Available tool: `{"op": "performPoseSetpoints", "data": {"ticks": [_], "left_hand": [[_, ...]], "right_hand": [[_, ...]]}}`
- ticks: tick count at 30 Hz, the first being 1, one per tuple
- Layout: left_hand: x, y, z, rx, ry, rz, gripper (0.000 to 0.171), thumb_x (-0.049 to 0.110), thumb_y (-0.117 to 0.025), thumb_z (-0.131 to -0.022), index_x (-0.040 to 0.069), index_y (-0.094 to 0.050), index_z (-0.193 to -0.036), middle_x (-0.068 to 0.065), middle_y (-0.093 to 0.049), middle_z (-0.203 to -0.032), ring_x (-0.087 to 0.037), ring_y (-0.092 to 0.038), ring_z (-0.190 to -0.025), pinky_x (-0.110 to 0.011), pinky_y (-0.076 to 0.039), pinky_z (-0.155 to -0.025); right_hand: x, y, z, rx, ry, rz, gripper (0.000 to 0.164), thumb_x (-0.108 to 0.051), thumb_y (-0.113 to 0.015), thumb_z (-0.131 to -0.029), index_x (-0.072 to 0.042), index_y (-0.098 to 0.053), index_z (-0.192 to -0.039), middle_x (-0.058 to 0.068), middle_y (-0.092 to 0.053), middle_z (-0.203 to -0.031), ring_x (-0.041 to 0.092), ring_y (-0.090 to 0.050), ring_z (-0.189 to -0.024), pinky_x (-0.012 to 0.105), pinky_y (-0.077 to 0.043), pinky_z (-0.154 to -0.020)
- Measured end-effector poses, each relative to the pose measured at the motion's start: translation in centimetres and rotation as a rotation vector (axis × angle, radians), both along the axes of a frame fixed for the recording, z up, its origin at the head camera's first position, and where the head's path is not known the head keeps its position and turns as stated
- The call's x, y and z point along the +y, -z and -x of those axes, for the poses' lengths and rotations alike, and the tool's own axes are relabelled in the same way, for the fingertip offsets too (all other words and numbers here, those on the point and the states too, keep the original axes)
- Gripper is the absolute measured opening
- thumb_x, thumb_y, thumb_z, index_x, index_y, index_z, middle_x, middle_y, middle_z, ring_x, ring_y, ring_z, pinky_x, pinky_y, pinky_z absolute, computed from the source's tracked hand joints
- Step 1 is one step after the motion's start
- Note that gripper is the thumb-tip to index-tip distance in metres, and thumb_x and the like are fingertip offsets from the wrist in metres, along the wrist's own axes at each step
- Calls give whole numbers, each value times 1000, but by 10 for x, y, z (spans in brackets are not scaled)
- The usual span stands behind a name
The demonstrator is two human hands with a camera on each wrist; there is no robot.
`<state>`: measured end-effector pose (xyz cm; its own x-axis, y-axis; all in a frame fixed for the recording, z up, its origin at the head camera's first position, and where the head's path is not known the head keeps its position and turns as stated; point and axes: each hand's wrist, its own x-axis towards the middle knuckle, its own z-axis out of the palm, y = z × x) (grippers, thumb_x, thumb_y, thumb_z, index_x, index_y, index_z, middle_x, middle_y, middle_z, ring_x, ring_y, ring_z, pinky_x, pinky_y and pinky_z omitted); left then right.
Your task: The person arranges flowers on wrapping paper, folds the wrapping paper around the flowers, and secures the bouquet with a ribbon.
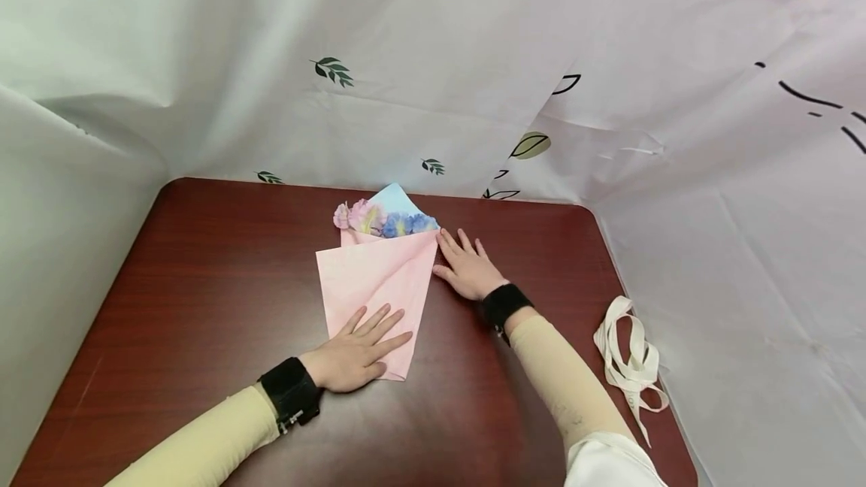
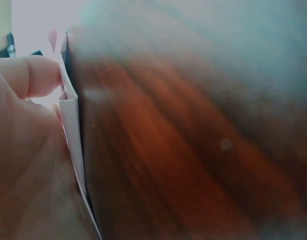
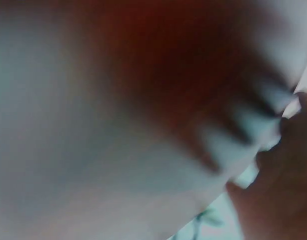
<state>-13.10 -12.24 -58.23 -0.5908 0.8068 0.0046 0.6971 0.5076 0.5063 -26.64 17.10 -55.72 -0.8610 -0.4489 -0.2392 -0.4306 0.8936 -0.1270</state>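
Note:
A bouquet wrap of pink paper (image 1: 361, 273) lies on the table, with a pale blue sheet (image 1: 394, 198) standing out behind its top. Pink flowers (image 1: 366, 216) and blue flowers (image 1: 399, 225) show above the front fold. My left hand (image 1: 348, 355) rests on the lower part of the pink paper, fingers straight and spread. The left wrist view shows that hand beside the folded paper edge (image 2: 71, 120). At the wrap's upper right corner, my right hand (image 1: 470, 269) touches the paper with extended fingertips, its palm over the table. The right wrist view is blurred.
The dark red wooden table (image 1: 223, 269) has rounded far corners. A loosely coiled white ribbon (image 1: 632, 363) lies by its right edge. White sheeting (image 1: 406, 126) with printed leaves hangs behind the table and along its sides.

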Motion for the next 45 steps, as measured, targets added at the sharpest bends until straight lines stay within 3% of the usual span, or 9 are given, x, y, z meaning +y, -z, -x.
{"op": "performPoseSetpoints", "data": {"ticks": [4,9,13,19,25,30,35,40,45], "left_hand": [[1,1,-1,19,-19,31,62,31,-49,-101,25,-32,-160,-7,-10,-170,-31,-1,-156,-60,2,-119],[1,-3,-2,19,-38,46,65,33,-52,-101,17,-30,-161,-9,-10,-170,-31,0,-156,-62,5,-118],[0,1,0,57,-63,80,71,36,-51,-102,13,-21,-162,-6,-4,-171,-28,4,-156,-62,6,-118],[-6,5,8,38,-66,30,78,38,-53,-100,13,-16,-163,-5,-5,-171,-27,3,-156,-61,7,-118],[-20,1,29,39,-98,36,81,39,-57,-99,14,-14,-164,-3,-7,-171,-29,2,-156,-58,8,-119],[-26,8,40,51,-149,58,84,41,-57,-99,18,-10,-164,1,-2,-171,-27,6,-156,-57,10,-119],[-25,14,41,49,-140,59,85,43,-57,-99,21,-8,-165,4,1,-171,-26,8,-156,-57,10,-119],[-24,15,38,52,-148,39,85,41,-59,-97,20,-12,-164,2,-3,-171,-27,6,-156,-56,10,-119],[-25,13,37,24,-134,27,80,38,-56,-100,18,-14,-164,1,-5,-171,-28,4,-156,-57,8,-119]], "right_hand": [[-31,-6,-65,22,-15,32,75,-54,-35,-107,-14,-7,-164,3,-2,-170,34,1,-156,59,-7,-121],[-62,-17,-160,-99,-113,53,80,-55,-37,-106,-7,-8,-162,11,-1,-169,30,-3,-156,54,-14,-122],[-71,-16,-198,-122,-144,24,82,-58,-37,-105,-7,-9,-163,12,-1,-169,27,-3,-156,50,-17,-122],[-65,-13,-208,-96,-194,-12,82,-63,-34,-102,-13,-12,-163,9,-3,-170,27,-5,-156,50,-18,-122],[-54,-11,-211,-57,-278,20,79,-67,-36,-100,-25,-16,-163,12,-3,-170,32,-8,-155,52,-21,-121],[-51,-22,-209,-94,-261,68,72,-65,-38,-101,-30,-25,-162,11,-12,-169,33,-15,-154,54,-25,-119],[-64,-31,-201,-122,-195,81,77,-63,-40,-101,-21,-23,-163,6,-11,-170,32,-10,-155,54,-22,-120],[-82,-22,-193,-56,-206,63,83,-64,-38,-102,-11,-19,-162,6,-13,-169,28,-14,-155,50,-21,-122],[-80,-14,-196,-62,-228,-12,87,-68,-39,-99,-12,-19,-163,6,-13,-169,26,-14,-155,50,-20,-122]]}}
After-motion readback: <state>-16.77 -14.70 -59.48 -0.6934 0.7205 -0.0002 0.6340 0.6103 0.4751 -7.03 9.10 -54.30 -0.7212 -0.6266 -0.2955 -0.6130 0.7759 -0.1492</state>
